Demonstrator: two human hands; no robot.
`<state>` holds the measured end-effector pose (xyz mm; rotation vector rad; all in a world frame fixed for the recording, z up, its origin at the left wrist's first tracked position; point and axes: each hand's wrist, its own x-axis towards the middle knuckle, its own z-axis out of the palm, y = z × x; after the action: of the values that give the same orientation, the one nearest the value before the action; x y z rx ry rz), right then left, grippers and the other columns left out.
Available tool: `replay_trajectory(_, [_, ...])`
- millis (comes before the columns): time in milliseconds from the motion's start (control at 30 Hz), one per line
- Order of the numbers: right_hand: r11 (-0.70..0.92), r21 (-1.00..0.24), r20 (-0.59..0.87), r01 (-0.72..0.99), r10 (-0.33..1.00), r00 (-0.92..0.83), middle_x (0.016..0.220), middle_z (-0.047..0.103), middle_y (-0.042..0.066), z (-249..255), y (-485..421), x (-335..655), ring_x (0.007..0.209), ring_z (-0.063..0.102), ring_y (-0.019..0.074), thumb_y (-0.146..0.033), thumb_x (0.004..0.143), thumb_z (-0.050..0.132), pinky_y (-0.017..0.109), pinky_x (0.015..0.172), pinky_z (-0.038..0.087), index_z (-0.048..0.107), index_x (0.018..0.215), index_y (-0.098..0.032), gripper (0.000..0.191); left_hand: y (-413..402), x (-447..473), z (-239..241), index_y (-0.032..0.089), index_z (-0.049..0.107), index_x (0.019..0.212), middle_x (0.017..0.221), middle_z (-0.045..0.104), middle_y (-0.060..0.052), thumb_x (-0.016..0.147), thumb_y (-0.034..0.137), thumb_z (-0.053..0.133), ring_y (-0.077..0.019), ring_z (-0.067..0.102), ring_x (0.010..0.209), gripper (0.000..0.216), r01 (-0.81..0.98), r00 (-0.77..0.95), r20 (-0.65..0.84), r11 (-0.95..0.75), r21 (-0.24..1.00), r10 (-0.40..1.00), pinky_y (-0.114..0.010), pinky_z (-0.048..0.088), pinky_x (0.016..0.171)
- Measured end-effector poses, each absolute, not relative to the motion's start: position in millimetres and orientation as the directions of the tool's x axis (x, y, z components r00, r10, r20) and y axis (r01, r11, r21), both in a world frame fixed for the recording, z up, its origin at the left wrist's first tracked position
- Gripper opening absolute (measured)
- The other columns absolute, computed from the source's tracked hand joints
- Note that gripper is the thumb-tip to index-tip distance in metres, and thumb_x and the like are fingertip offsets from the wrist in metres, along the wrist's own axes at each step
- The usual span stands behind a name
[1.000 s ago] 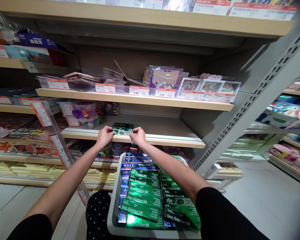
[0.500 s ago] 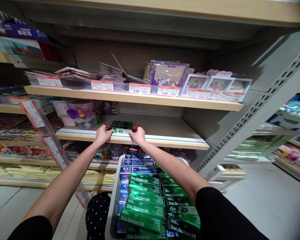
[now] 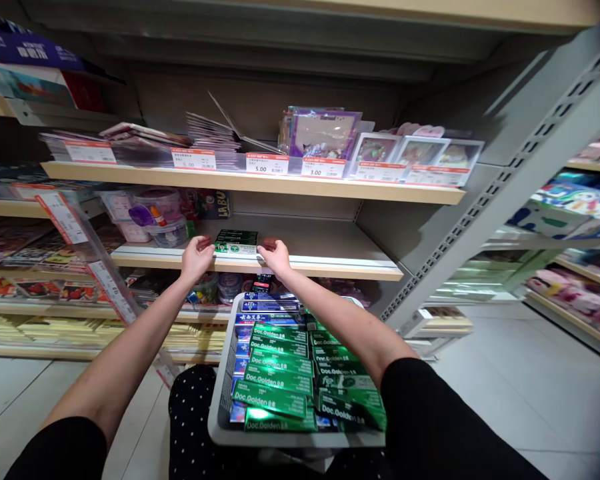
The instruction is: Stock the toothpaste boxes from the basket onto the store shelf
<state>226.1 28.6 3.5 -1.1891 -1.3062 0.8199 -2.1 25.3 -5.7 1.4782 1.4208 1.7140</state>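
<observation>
A small stack of green toothpaste boxes lies on the grey middle shelf, near its front edge. My left hand grips the stack's left end, fingers curled round it. At the right end my right hand holds the stack the same way. Below my arms a white basket rests on my lap, filled with several green Doc.Golden boxes and some blue boxes at its far end.
Clear tubs of small toys stand on the same shelf to the left of the stack. The shelf above carries cards and framed pictures behind price tags. A grey slotted upright slants at the right, with open floor beyond.
Both hands have pushed the stack a little further back onto the shelf. The view has shifted slightly; the basket sits lower in frame.
</observation>
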Motion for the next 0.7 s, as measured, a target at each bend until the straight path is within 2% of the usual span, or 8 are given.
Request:
replay_trajectory(100, [0.336,-0.937,0.342,0.096,0.939,0.049,0.102,0.068,0.007,9,-6,246,0.094,0.066,0.0156,-0.021,0.076,0.066,0.031,0.091,0.052,0.057,0.094,-0.017,0.021,-21,8,-6,0.017,0.061,0.104,0.112,0.067,-0.01,0.077,0.03,0.063,-0.021,0.064,0.105,0.029,0.325,-0.268,0.522,-0.434,0.84,0.81,-0.035,0.051,0.094])
replay_trajectory(200, [0.439,-0.89,0.408,0.123,0.888,-0.214,0.097,0.068,0.005,18,-58,274,0.09,0.066,0.0156,-0.025,0.08,0.063,0.032,0.086,0.054,0.059,0.096,-0.017,0.018,-78,20,-7,0.017,0.065,0.103,0.107,0.069,-0.009,0.082,0.035,0.059,-0.0217,0.066,0.096,0.028,0.388,-0.01,0.474,-0.434,0.813,0.88,-0.036,0.052,0.09])
replay_trajectory(300, [0.532,-0.811,0.343,0.242,0.769,-0.54,0.098,0.069,0.005,25,-109,303,0.088,0.066,0.0157,-0.024,0.083,0.061,0.032,0.082,0.054,0.06,0.102,-0.018,0.02,-132,34,-9,0.019,0.067,0.107,0.109,0.07,-0.007,0.085,0.036,0.056,-0.0229,0.065,0.1,0.029,0.47,0.268,0.352,-0.441,0.765,0.897,-0.036,0.052,0.091])
replay_trajectory(367, [0.605,-0.712,0.261,0.357,0.7,-0.664,0.101,0.07,0.006,26,-134,320,0.09,0.066,0.0171,-0.023,0.084,0.062,0.033,0.083,0.053,0.061,0.107,-0.018,0.024,-159,43,-12,0.022,0.066,0.113,0.116,0.067,-0.007,0.087,0.036,0.054,-0.0238,0.062,0.108,0.032,0.507,0.392,0.301,-0.477,0.717,0.869,-0.037,0.049,0.095])
replay_trajectory(533, [0.698,-0.4,0.092,0.594,0.675,-0.732,0.115,0.067,0.012,20,-159,338,0.104,0.063,0.0259,-0.024,0.082,0.065,0.039,0.09,0.049,0.062,0.117,-0.016,0.036,-187,65,-27,0.023,0.061,0.126,0.135,0.058,-0.008,0.091,0.037,0.05,-0.0259,0.048,0.13,0.04,0.577,0.499,0.299,-0.569,0.586,0.813,-0.043,0.036,0.11])
replay_trajectory(700, [0.727,-0.254,-0.006,0.638,0.658,-0.753,0.117,0.067,0.014,16,-156,339,0.104,0.063,0.0269,-0.024,0.083,0.064,0.036,0.089,0.048,0.064,0.119,-0.015,0.037,-184,75,-38,0.024,0.065,0.121,0.137,0.056,-0.007,0.094,0.035,0.042,-0.0244,0.048,0.13,0.037,0.625,0.522,0.259,-0.571,0.531,0.813,-0.043,0.037,0.11])
